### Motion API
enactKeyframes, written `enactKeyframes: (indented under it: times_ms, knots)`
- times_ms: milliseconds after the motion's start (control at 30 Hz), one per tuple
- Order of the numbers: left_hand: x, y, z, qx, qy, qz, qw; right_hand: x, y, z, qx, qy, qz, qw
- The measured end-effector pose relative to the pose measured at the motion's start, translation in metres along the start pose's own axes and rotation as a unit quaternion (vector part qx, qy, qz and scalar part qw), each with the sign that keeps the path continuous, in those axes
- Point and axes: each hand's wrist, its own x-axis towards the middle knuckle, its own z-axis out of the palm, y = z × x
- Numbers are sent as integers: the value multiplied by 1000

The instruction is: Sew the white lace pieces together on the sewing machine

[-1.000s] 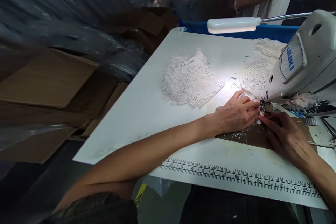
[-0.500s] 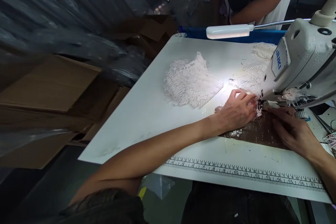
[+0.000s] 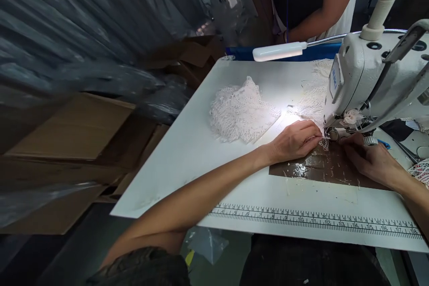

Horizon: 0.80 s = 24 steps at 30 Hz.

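White lace scrap [image 3: 324, 144] lay pinched flat between our left hand [image 3: 295, 140] and right hand [image 3: 367, 161], under the sewing machine [image 3: 365, 85]; both grips pressed closed on it. We judged it limp, light, snag-prone: best held by edges.

There is one camera, worn on the person's head. It looks forward and down, tipped a bit to one side, so the white counter [image 3: 201, 152] slants. It sits close above the person's own arms. The sewing machine [image 3: 372, 80] fills the right side, and another person stands at the far edge.
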Motion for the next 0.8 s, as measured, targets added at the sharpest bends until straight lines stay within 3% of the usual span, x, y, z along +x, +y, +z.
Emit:
enactKeyframes:
  times_ms: [100, 267, 800]
  knots:
    - [-1, 2, 1, 19, 9, 12, 1000, -3, -1, 1, 9, 3, -5, 1000]
    - [-4, 0, 6, 85, -36, 59, 994, -3, -1, 3, -5, 15, -24, 1000]
    - [-3, 2, 5, 105, -79, 61, 989, -9, 6, 16, -50, 53, -113, 991]
